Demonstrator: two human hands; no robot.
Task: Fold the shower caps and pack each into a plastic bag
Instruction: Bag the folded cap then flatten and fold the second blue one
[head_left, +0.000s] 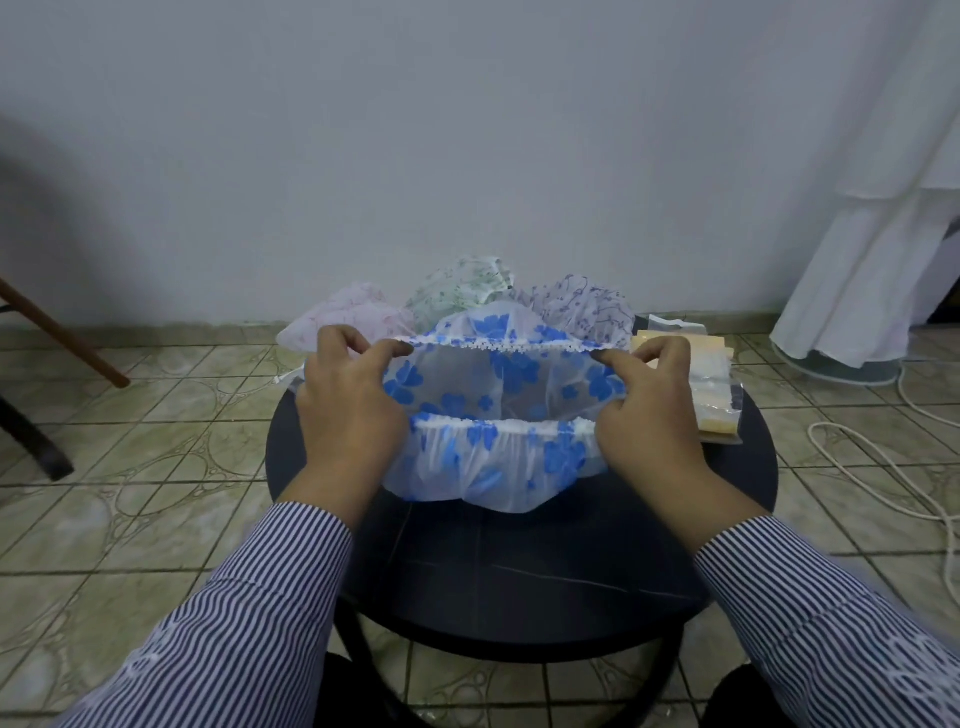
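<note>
Round dark table (519, 571) on a tiled floor (156, 441), plain pale wall behind. Above the table's middle, blue-flowered shower cap (498, 415): thin translucent white plastic printed with blue clover-like flowers, gathered white elastic rim, crown sagging down onto the tabletop. Cap is stretched open sideways, long axis left to right, mouth facing up and toward the camera; far rim pulled into a taut straight line, near rim slacker and bowed. Left hand (348, 410) pinches the left end of the rim between thumb and fingers; right hand (649, 415) pinches the right end likewise; hands held apart, each closed on the cap's edge. Striped shirt sleeves cover both forearms. At the table's far edge, three more crumpled caps in a row: pink-patterned cap (348, 317) at left, green-patterned cap (462, 286) in the middle, purple-patterned cap (587, 306) at right, the last partly behind the held cap. On the right side of the table, a stack of clear plastic bags (691, 384), apparently with yellowish folded contents; detail too soft to confirm. No legible writing or labels on any item.
</note>
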